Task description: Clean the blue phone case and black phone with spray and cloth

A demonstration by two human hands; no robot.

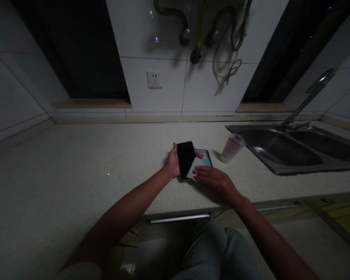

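My left hand [173, 162] grips the left edge of a smartphone [185, 154] with a dark screen facing up, just over the counter. Against the lower right of that screen my right hand [214, 179] presses a white tissue [196, 166], its fingers flat and close together on it. Partly behind the tissue and my right hand lies a light-blue phone case [206, 156] with a coloured picture and a dark rim. To the right a clear plastic cup [232, 147] with red print stands tilted in view.
A pale countertop [84, 163] runs along the tiled wall. At the right is a steel double sink [280, 147] with a tap [306, 97]. A wall socket [154, 79] and pipes with hoses [200, 31] are above. A drawer handle [179, 219] lies below the counter edge.
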